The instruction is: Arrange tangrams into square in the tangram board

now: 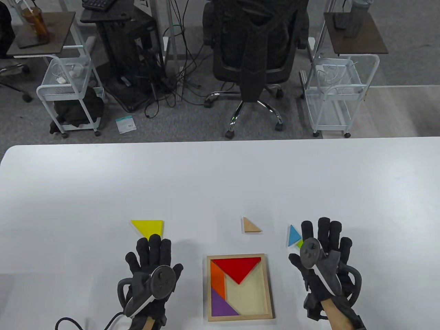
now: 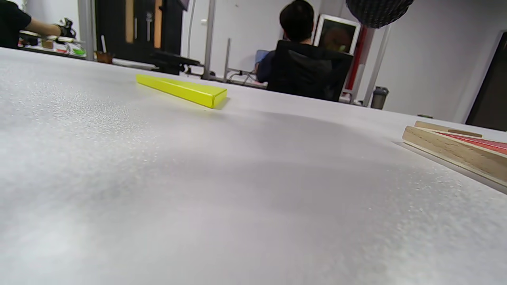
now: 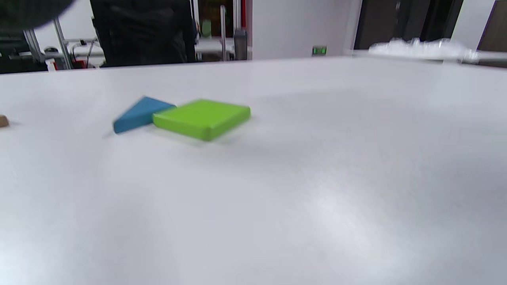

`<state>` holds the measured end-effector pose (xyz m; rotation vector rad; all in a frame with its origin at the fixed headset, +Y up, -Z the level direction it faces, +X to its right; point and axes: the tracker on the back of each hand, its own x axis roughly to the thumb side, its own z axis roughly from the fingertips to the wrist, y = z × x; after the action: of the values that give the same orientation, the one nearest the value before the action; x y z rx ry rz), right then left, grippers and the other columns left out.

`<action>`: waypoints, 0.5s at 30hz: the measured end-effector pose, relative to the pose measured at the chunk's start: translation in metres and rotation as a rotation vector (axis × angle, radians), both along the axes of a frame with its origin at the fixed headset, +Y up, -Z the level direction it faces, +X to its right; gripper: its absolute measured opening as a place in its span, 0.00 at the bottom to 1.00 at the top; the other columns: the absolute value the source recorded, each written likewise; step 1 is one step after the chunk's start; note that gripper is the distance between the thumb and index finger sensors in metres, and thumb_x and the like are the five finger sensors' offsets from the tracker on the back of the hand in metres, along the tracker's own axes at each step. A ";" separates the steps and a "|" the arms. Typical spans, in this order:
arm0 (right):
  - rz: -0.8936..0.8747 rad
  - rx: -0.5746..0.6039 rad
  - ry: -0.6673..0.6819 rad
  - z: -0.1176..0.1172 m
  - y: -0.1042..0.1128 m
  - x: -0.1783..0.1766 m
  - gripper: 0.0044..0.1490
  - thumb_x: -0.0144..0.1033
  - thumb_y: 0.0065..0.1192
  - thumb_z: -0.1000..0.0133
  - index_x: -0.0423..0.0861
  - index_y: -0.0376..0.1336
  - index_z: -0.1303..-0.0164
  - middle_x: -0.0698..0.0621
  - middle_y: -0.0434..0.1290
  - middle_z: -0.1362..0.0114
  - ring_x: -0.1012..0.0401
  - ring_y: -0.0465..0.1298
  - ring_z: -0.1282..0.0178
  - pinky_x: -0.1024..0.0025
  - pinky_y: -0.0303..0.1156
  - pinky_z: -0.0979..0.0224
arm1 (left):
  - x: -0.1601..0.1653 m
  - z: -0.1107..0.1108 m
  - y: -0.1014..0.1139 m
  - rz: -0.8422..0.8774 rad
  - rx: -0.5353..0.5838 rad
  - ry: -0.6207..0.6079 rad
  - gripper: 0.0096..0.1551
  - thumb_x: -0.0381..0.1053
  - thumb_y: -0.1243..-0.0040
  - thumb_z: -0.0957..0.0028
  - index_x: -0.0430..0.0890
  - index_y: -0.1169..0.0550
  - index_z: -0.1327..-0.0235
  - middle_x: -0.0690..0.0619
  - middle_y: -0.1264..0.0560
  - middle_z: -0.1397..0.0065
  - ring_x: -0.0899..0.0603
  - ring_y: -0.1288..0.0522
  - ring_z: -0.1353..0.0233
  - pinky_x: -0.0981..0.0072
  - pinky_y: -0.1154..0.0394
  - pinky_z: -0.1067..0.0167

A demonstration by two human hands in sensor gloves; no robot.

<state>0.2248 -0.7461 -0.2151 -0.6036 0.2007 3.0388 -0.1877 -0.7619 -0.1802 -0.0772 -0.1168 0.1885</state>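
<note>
Tangram board [image 1: 268, 284] half-filled — four pieces loose outside.

The pale wooden tangram board [image 1: 270, 285] shows bare grain on its frame. The glossy yellow triangle piece [image 2: 182, 90] and smooth green square piece [image 3: 202, 118] lie on a matt, finely speckled white counter [image 2: 198, 190]. Black cloth gloves cover both hands.

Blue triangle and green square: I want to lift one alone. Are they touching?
Touching. The right wrist view shows the blue triangle meeting the green square with no table visible between them.
</note>
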 end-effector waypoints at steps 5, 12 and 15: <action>-0.129 -0.086 0.069 -0.022 0.000 0.007 0.65 0.60 0.65 0.59 0.86 0.21 0.39 0.66 0.11 0.23 0.61 0.18 0.14 0.56 0.31 0.06 | 0.000 -0.001 -0.001 -0.019 -0.010 -0.001 0.44 0.62 0.57 0.36 0.43 0.54 0.16 0.35 0.64 0.15 0.23 0.66 0.20 0.22 0.65 0.33; -0.154 -0.302 0.195 -0.074 -0.012 -0.011 0.54 0.43 0.74 0.55 0.88 0.42 0.37 0.59 0.29 0.15 0.57 0.41 0.10 0.57 0.48 0.09 | -0.003 -0.003 -0.003 -0.020 -0.027 0.006 0.44 0.62 0.57 0.36 0.43 0.54 0.16 0.35 0.64 0.15 0.23 0.66 0.20 0.22 0.66 0.33; -0.124 -0.359 0.214 -0.085 -0.019 -0.017 0.50 0.42 0.74 0.55 0.86 0.47 0.37 0.57 0.33 0.15 0.56 0.45 0.12 0.58 0.49 0.10 | -0.003 -0.003 -0.004 -0.018 -0.030 0.006 0.44 0.62 0.57 0.36 0.43 0.54 0.16 0.35 0.64 0.15 0.22 0.66 0.20 0.22 0.66 0.33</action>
<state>0.2079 -0.7648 -0.3004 -0.2616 0.7712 2.9582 -0.1912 -0.7658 -0.1835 -0.1080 -0.1075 0.1730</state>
